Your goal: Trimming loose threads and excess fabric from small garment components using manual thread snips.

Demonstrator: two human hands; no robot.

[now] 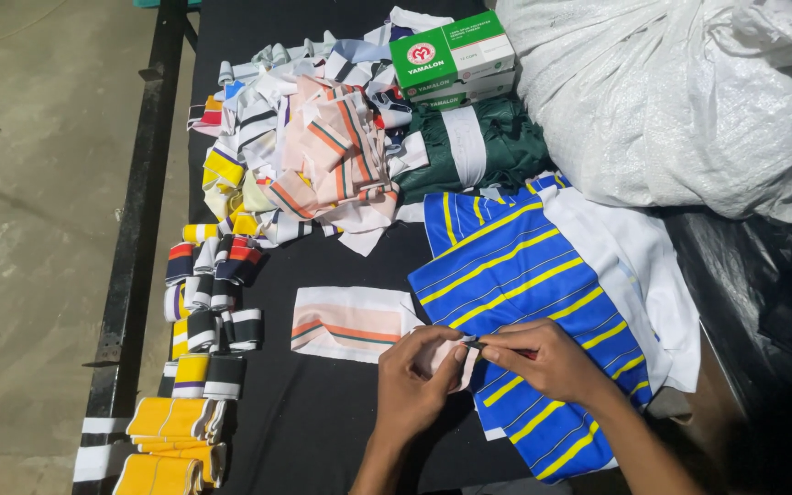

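My left hand (419,380) and my right hand (543,359) meet near the table's front edge, both pinching a small pale piece of fabric (439,356). My right fingers also pinch something thin and dark, too small to identify. The hands rest over a blue cloth with yellow stripes and a white border (529,275). Just left of the hands lies a flat pink-and-white striped fabric piece (350,323) on the black tabletop (323,422).
A heap of striped fabric strips (309,156) lies at the back. Folded collar strips (208,312) and yellow ones (171,435) line the left edge. Green-and-white boxes (451,60), a dark green garment (469,151) and a big white woven sack (680,101) sit at the back right.
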